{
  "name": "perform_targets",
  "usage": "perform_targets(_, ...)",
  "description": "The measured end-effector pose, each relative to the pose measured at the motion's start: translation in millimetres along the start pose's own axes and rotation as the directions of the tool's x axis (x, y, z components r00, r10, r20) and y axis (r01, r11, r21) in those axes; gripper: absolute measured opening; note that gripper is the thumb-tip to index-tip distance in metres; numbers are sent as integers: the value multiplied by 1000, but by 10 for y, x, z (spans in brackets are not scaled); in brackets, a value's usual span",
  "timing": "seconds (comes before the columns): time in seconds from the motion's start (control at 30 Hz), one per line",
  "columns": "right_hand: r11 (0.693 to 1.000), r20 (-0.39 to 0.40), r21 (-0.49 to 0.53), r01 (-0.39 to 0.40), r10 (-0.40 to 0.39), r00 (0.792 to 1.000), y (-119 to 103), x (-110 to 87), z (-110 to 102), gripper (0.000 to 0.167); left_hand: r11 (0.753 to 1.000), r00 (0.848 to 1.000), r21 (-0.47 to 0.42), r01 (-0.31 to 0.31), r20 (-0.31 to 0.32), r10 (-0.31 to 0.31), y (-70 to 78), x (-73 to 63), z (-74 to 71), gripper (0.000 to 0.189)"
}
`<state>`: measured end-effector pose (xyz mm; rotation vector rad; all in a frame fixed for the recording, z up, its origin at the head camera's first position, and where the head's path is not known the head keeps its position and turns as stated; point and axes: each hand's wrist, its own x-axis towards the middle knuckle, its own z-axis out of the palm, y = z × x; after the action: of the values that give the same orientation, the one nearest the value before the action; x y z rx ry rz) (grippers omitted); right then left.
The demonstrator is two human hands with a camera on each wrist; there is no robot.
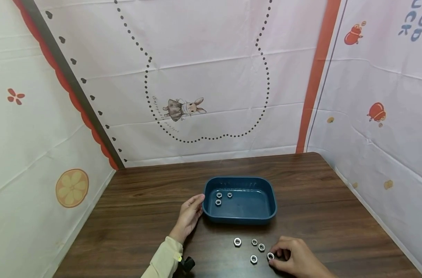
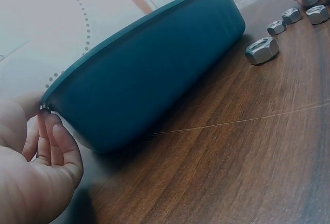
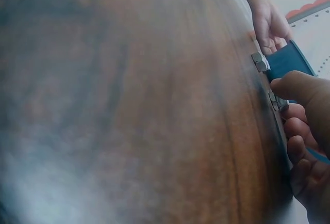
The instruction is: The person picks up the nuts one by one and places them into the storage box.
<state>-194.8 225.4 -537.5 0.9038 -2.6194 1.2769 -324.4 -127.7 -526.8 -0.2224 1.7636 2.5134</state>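
Observation:
A dark blue rectangular tray stands on the brown wooden table, with three metal hex nuts lying in its left part. At its left end, my left hand pinches the rim between thumb and fingers. My right hand is in front of the tray, to the right, its thumb and index finger pinching a hex nut low over the tabletop. Several more loose nuts lie just left of that hand. One nut sits a little apart, closer to the tray.
Wood-grain tabletop surrounds the tray. White printed cloth hangs along the back and both sides of the table. A black device is strapped at the left wrist, below a pale yellow sleeve.

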Motion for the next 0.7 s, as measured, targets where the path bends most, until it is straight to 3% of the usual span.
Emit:
perform_targets(0.23,999,-50,-7,39,-40,998,-8,12,-7,16,1000,1000,14,2,1,-2,-8,9,4,31)
perform_targets(0.43,997,-100,-19,78,-79,992,-44,27,-21,20,1000,1000,12,3,1,-3,-7,11,-8,25)
perform_targets(0.7,998,-68,-14,60,-61,996,-118,80,-126,16,1000,1000,14,6,2,-6,0,17,-18,25)
